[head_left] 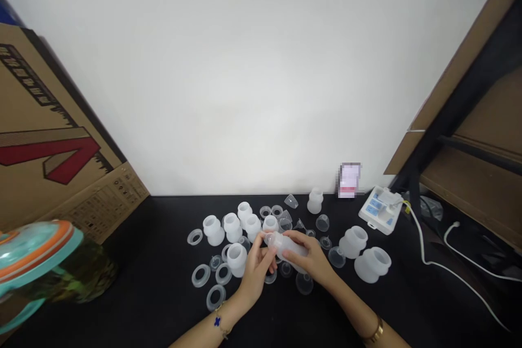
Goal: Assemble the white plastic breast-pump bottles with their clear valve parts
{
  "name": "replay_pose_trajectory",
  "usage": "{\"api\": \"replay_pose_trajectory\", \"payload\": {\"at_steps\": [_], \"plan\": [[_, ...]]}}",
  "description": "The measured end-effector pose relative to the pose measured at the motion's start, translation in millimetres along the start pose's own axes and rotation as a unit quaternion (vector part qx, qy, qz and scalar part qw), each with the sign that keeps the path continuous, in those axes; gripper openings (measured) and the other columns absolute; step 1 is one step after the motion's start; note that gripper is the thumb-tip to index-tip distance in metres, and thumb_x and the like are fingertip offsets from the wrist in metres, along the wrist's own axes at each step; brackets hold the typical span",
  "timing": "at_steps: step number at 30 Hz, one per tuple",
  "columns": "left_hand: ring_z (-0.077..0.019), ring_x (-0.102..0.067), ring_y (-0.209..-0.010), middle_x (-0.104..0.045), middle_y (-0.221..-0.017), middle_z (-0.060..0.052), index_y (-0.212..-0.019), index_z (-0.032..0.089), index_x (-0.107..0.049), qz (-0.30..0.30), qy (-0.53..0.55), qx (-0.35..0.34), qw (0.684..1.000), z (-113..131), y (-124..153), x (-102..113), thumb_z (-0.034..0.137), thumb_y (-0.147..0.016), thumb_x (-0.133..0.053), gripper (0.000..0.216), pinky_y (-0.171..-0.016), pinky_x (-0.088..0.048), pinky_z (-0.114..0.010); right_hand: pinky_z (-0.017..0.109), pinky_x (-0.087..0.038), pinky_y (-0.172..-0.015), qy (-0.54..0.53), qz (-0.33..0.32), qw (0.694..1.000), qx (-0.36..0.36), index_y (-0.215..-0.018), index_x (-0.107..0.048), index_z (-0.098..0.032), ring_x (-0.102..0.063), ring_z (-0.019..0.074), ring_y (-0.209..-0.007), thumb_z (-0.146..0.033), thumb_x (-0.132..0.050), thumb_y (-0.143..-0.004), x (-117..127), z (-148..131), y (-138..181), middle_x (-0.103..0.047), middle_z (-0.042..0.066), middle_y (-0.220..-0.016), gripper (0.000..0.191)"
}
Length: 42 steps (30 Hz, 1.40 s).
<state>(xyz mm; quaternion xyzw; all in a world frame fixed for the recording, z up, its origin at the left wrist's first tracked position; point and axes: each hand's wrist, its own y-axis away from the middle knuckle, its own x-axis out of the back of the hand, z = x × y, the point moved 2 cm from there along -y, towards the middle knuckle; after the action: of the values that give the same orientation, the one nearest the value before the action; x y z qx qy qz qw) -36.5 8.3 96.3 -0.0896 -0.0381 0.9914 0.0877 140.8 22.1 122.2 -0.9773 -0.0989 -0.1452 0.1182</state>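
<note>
Over a black tabletop (142, 293), your left hand (258, 269) closes on the clear tip (269, 238) of a tilted white bottle (290, 246), your right hand (313, 256) gripping its body. Around them lie clear rings (194, 276) and white jars (236, 261); beyond, an opened case (381, 209) sits near the pale wall (261, 92).

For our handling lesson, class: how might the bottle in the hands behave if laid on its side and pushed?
The bottle would probably roll, since its body looks round. It is likely light for its size, its pale wall looking like plastic. Its smooth-looking surface may make it slippery.
</note>
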Motion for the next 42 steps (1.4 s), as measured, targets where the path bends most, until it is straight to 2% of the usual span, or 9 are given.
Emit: {"api": "replay_pose_trajectory", "payload": {"at_steps": [4, 10, 14, 18, 23, 29, 36, 42], "plan": [[-0.0127, -0.049, -0.051, -0.054, -0.057, 0.007, -0.118, 0.019, -0.053, 0.009, -0.002, 0.001, 1.000, -3, -1, 0, 0.054, -0.092, -0.062, 0.044, -0.051, -0.039, -0.021, 0.032, -0.050, -0.074, -0.011, -0.006, 1.000, 0.010, -0.112, -0.074, -0.021, -0.067, 0.0251, -0.085, -0.050, -0.076, -0.080, 0, 1, 0, -0.075, 0.005, -0.093, 0.042], [-0.0138, -0.052, -0.055, -0.056, -0.060, 0.005, -0.124, 0.019, -0.051, 0.003, 0.000, -0.002, 1.000, -2, 1, 0, 0.051, -0.096, -0.058, 0.044, -0.053, -0.042, -0.022, 0.028, -0.046, -0.069, -0.012, -0.021, 1.000, 0.015, -0.110, -0.074, -0.020, -0.063, 0.0203, -0.076, -0.048, -0.076, -0.082, -1, -6, 0, -0.072, 0.001, -0.084, 0.040], [-0.0155, -0.054, -0.056, -0.056, -0.061, 0.004, -0.127, 0.018, -0.051, -0.003, -0.004, -0.007, 1.000, 1, 3, 1, 0.050, -0.097, -0.056, 0.044, -0.056, -0.043, -0.025, 0.028, -0.046, -0.069, -0.018, -0.022, 1.000, 0.014, -0.109, -0.074, -0.021, -0.064, 0.0211, -0.078, -0.050, -0.075, -0.082, -1, -7, 1, -0.073, 0.002, -0.086, 0.040], [-0.0156, -0.053, -0.053, -0.056, -0.061, 0.005, -0.129, 0.020, -0.047, -0.002, 0.002, 0.004, 1.000, -3, 1, 3, 0.052, -0.095, -0.057, 0.047, -0.050, -0.041, -0.023, 0.030, -0.048, -0.071, -0.016, -0.006, 1.000, 0.007, -0.111, -0.075, -0.023, -0.065, 0.0235, -0.083, -0.052, -0.076, -0.080, -2, -7, 2, -0.075, 0.004, -0.093, 0.043], [-0.0138, -0.052, -0.049, -0.056, -0.061, 0.006, -0.118, 0.021, -0.050, 0.016, 0.018, 0.019, 1.000, -7, 0, 2, 0.056, -0.090, -0.063, 0.046, -0.043, -0.038, -0.020, 0.030, -0.047, -0.071, -0.017, -0.004, 1.000, 0.008, -0.110, -0.075, -0.023, -0.064, 0.0223, -0.081, -0.052, -0.077, -0.079, -1, -11, 2, -0.073, 0.003, -0.088, 0.043], [-0.0129, -0.051, -0.050, -0.057, -0.060, 0.006, -0.120, 0.021, -0.048, 0.013, 0.018, 0.016, 1.000, -8, 3, 1, 0.053, -0.092, -0.063, 0.044, -0.047, -0.041, -0.021, 0.027, -0.044, -0.066, -0.030, -0.007, 0.999, 0.009, -0.108, -0.075, -0.022, -0.062, 0.0203, -0.075, -0.050, -0.078, -0.079, -1, -14, 2, -0.072, 0.001, -0.083, 0.040], [-0.0164, -0.055, -0.054, -0.059, -0.061, 0.004, -0.127, 0.019, -0.049, 0.011, 0.019, 0.025, 0.999, -6, 5, 3, 0.054, -0.092, -0.062, 0.052, -0.053, -0.044, -0.026, 0.028, -0.047, -0.066, -0.031, -0.001, 1.000, 0.006, -0.107, -0.076, -0.024, -0.063, 0.0210, -0.076, -0.047, -0.079, -0.078, -2, -12, 2, -0.073, 0.001, -0.084, 0.037], [-0.0141, -0.052, -0.053, -0.057, -0.063, 0.005, -0.123, 0.021, -0.049, -0.004, 0.021, 0.002, 1.000, -3, 3, 0, 0.052, -0.094, -0.060, 0.044, -0.051, -0.043, -0.023, 0.030, -0.049, -0.071, -0.038, -0.007, 0.999, 0.005, -0.108, -0.075, -0.023, -0.067, 0.0233, -0.081, -0.047, -0.079, -0.078, -1, -12, 2, -0.075, 0.003, -0.091, 0.038]]}}
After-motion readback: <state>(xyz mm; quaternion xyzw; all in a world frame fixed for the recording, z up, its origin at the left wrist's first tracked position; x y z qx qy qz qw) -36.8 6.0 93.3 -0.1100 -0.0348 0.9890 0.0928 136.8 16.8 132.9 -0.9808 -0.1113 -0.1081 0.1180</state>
